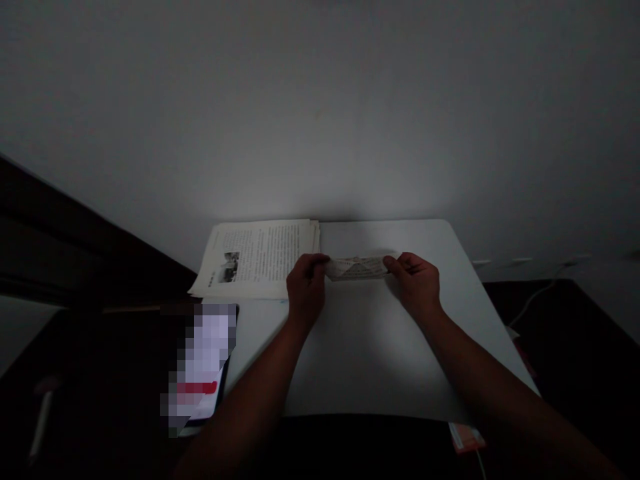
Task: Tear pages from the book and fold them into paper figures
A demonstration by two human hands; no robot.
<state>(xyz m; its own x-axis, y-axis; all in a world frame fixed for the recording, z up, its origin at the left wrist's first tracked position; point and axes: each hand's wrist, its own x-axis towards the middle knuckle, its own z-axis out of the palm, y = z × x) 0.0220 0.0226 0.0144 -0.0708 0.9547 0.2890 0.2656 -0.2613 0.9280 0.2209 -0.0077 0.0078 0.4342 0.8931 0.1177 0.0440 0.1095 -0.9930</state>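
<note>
A folded piece of printed paper [356, 268] is stretched between my two hands, above the middle of the white table [360, 360]. My left hand [307, 283] pinches its left end, fingers closed. On the right end, my right hand [415, 280] has thumb and fingers closed on the paper. Crossing creases form a triangular shape near the paper's centre. Just left of my left hand lies a stack of printed sheets [250, 260], the top one with text and small pictures.
At the table's left edge lies a device with a lit, blurred screen [205, 360]. A pale wall [320, 120] rises behind the table. On the right, a white cable [530, 303] runs down the wall. An orange and white item [467, 438] shows below the front edge.
</note>
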